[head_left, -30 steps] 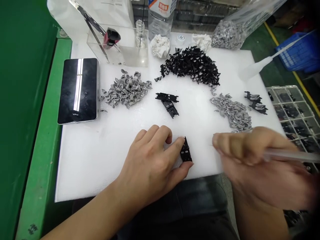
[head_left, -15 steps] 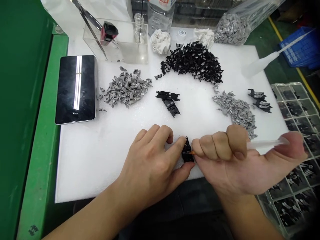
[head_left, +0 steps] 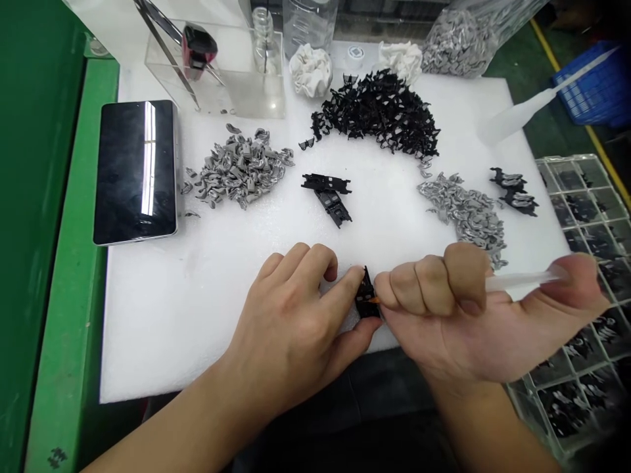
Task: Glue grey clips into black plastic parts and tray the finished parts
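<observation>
A green panel [head_left: 29, 171] walls off the left beside a green metal ledge [head_left: 69, 289], while right of the white tabletop [head_left: 187, 315] a yellow line [head_left: 545, 45] crosses the dark green floor [head_left: 525, 69].

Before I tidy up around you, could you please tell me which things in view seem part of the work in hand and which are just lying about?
Likely in use:
- black part, in the left hand
- orange-tipped tool, in the right hand
- probably the black pile

Apparently just lying about:
- dark-screened device
- crumpled white wad
- blue basket
</observation>
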Available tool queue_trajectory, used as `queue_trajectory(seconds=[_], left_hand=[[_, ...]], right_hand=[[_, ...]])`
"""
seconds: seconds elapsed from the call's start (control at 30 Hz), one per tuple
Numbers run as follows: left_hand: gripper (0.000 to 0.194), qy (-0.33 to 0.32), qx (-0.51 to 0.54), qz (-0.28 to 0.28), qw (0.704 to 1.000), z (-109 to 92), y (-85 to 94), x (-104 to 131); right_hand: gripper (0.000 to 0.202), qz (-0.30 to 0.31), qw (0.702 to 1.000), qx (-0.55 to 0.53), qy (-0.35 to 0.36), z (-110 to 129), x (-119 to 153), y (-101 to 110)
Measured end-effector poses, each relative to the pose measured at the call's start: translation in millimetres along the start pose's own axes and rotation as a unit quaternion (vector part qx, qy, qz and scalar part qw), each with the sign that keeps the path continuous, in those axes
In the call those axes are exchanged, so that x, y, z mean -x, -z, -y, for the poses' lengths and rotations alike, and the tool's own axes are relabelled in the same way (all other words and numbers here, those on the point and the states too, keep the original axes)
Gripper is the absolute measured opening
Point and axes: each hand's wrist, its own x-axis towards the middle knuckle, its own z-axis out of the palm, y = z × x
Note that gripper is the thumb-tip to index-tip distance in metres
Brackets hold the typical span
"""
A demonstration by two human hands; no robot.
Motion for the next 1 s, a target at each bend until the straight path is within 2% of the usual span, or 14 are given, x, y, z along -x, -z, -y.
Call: queue_trajectory(seconds=[1.0], left_hand=[[0.041,-0.002,-0.005,0.006,1.0,-1.5,1.2,-0.7]], right_hand=[[0.068,0.009,0.999,0.026,0.016,-1.0,1.2,0.9]])
